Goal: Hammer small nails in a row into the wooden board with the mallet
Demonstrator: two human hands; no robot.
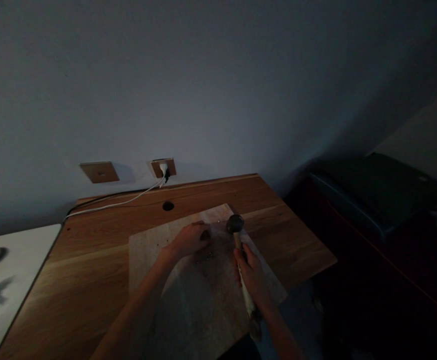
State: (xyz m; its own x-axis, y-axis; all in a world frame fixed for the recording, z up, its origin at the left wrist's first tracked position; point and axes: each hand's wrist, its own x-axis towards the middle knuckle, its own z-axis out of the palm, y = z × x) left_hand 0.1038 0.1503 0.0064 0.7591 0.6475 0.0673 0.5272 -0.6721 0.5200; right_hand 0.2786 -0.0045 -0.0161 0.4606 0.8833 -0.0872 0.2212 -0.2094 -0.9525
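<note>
My right hand (251, 274) is closed round the pale wooden handle of a hammer (235, 224), whose dark round head hovers over a light stone slab (203, 300) lying on the wooden desk (90, 280). My left hand (190, 240) rests on the slab just left of the hammer head, its fingers pinched on a small dark thing that I cannot make out. Small dark crumbs lie on the slab between my hands.
A white cable (128, 200) runs from a wall socket (163, 168) along the desk's back edge. A round hole (168, 205) sits in the desktop. A white surface (11, 270) adjoins on the left. A dark case (376, 195) lies at the right.
</note>
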